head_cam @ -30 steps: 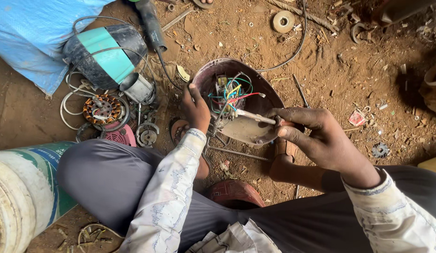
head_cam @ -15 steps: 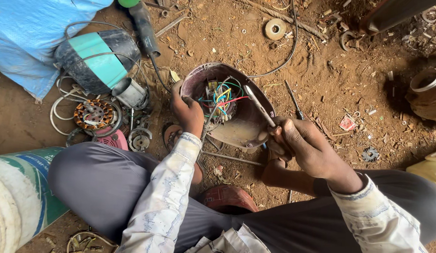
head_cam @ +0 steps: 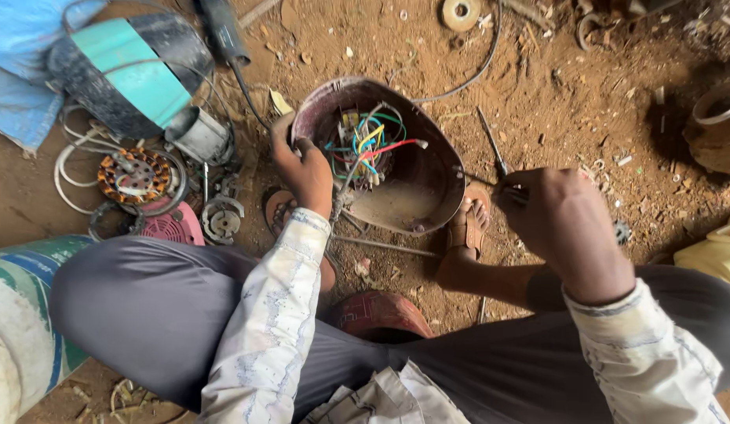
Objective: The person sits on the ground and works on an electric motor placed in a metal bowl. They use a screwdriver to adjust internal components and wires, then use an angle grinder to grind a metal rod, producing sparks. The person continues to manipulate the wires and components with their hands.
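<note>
Head view: left hand gripping bowl-shaped housing rim, opening upward; right hand perhaps around screwdriver.

Right hand out of housing

left hand reaches forward, fingers curled in a closed grip, patterned sleeve to the wrist. right hand is fisted, knuckles up, its grip turned leftward.

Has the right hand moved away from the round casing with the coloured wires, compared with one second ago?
Yes. The right hand was over the casing's lower rim earlier; now it sits clear of it, to the right, past the sandalled foot.
</note>
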